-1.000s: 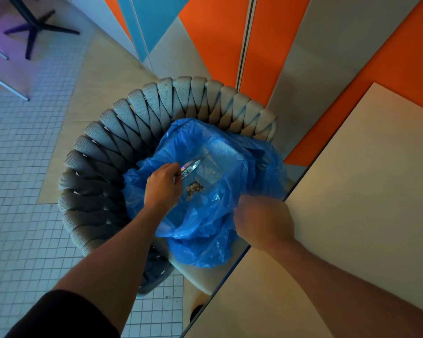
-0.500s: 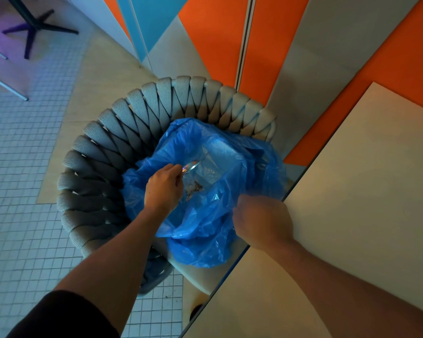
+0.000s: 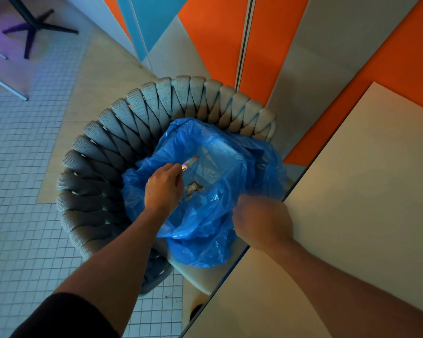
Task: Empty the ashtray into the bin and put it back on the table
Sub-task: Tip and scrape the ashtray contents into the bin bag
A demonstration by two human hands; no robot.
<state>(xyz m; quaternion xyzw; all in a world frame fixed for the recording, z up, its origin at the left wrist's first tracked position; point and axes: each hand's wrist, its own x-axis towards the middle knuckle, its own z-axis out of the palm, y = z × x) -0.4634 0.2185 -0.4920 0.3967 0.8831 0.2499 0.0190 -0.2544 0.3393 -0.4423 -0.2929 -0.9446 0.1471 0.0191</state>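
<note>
A blue plastic bin bag [image 3: 220,191] lies open on the seat of a woven grey chair [image 3: 112,147]. My left hand [image 3: 163,187] is inside the bag's mouth, closed on a shiny metal ashtray [image 3: 188,163] that is tipped on edge; only a sliver of it shows past my fingers. A small heap of ash and butts [image 3: 193,189] lies in the bag just below it. My right hand [image 3: 263,222] grips the bag's near right edge and holds it open.
A beige table [image 3: 352,191] fills the right side, its edge close to the bag. Orange, grey and blue wall panels stand behind the chair. White tiled floor lies to the left, with a dark table base [image 3: 34,25] at the far left.
The ashtray in my left hand has tilted further and shifted slightly up. The ash heap in the bag has spread a little. My right hand has kept its hold.
</note>
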